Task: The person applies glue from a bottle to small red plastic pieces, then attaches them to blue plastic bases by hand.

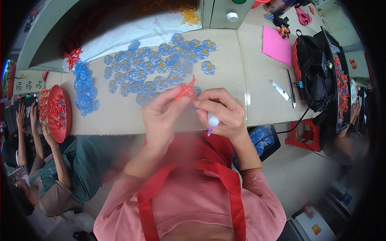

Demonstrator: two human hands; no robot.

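Above the table's near edge, my left hand (163,114) pinches a small red plastic piece (185,91) with thin prongs pointing up. Close beside it, my right hand (223,107) is closed around a white pen-like tube (213,119) with a purple tip pointing down towards me. The right fingertips are near the red piece; whether they touch it I cannot tell. Beyond my hands, several translucent blue flower-shaped pieces (138,75) with yellow centres lie spread out. A heap of plain blue pieces (83,86) is at their left.
Red pieces (72,58) and yellow pieces (189,15) lie on white sheeting under the shelf. At right are a pink sheet (276,45), a knife-like blade (278,89), a black pen (290,88) and a black bag (311,72). Co-workers with a red tray (60,134) sit left.
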